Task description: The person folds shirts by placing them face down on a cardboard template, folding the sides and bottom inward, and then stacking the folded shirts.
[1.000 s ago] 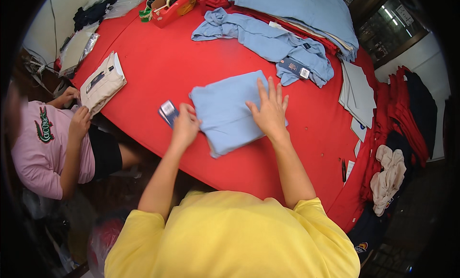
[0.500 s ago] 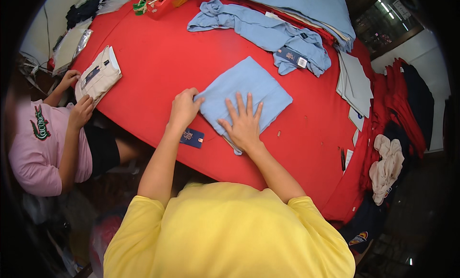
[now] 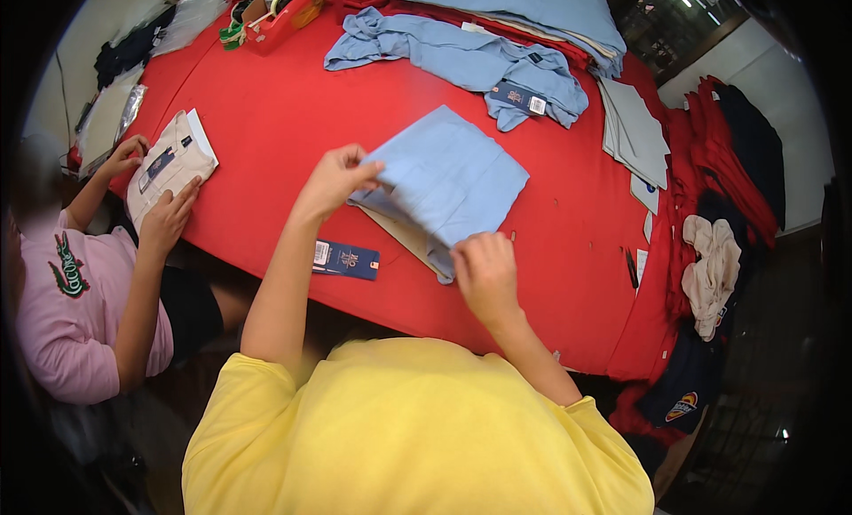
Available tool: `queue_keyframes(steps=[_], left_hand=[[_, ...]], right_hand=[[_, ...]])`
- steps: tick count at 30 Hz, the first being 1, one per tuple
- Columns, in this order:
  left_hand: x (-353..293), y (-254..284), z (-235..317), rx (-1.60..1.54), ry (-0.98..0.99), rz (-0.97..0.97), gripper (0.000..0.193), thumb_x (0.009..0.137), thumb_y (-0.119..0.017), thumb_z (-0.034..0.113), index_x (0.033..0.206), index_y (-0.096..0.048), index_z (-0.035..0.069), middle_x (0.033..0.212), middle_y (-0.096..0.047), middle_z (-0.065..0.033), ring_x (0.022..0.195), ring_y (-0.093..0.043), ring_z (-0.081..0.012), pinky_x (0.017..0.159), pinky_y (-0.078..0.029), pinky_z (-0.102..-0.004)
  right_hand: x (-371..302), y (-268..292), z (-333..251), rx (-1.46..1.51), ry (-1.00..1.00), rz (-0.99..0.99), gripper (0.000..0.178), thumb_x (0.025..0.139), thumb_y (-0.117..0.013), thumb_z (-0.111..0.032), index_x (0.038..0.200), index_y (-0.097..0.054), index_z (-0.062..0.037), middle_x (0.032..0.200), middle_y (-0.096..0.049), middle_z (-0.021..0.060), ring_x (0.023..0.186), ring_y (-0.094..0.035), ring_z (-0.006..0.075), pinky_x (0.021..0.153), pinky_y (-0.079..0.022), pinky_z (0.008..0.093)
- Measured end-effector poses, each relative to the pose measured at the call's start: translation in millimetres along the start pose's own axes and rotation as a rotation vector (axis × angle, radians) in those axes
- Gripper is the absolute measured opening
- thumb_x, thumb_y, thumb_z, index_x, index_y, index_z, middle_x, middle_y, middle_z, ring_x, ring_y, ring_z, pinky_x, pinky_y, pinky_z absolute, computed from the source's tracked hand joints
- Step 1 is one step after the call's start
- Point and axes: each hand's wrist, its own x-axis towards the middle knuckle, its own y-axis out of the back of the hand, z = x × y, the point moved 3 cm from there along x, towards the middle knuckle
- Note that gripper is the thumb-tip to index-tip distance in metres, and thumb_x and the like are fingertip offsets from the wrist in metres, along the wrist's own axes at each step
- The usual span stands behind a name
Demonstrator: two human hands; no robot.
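Note:
A folded light blue garment (image 3: 453, 173) lies on the red-covered table in front of me. My left hand (image 3: 339, 182) pinches its left corner and holds that edge raised. At the near corner my right hand (image 3: 486, 271) has its fingers curled closed on the edge. Between the hands the near edge lifts, and a pale board or layer (image 3: 404, 235) shows beneath it. A dark blue hang tag (image 3: 346, 259) lies on the table beside my left forearm, close to the table's near edge.
At my left a person in a pink shirt (image 3: 93, 306) handles a folded beige garment (image 3: 170, 167). Beyond lie a crumpled blue garment (image 3: 461, 58), a blue stack (image 3: 532, 9) and a red tape dispenser (image 3: 280, 25). Grey boards (image 3: 635, 129) and a pen (image 3: 631, 268) are at right.
My right hand has gone from lying flat on the blue garment to gripping its near corner. My left hand has raised the left edge, uncovering the pale layer. More of the tag shows.

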Motion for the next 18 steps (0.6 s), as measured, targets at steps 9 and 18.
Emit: queue_keyframes(steps=[9,18], left_hand=[[-26,-14,-43,0.91,-0.196,0.366,0.031,0.077,-0.075,0.021,0.093,-0.059,0.0,0.094,-0.058,-0.0161,0.095,-0.056,-0.0329,0.082,-0.046,-0.0425],[-30,6,-26,0.458,0.145,0.018,0.03,0.082,-0.071,0.014,0.101,-0.053,0.0,0.07,-0.06,-0.0096,0.068,-0.062,-0.0197,0.062,-0.05,-0.0326]], right_hand=[[-56,-40,-2,0.058,-0.143,-0.005,0.032,0.079,-0.069,-0.011,0.108,-0.059,-0.0026,0.1,-0.055,0.0105,0.093,-0.051,0.0297,0.082,-0.043,0.0411],[-49,-27,13,-0.251,0.181,-0.259,0.036,0.075,-0.059,-0.003,0.111,-0.058,0.0019,0.093,-0.053,0.0122,0.083,-0.052,0.0284,0.072,-0.049,0.0361]])
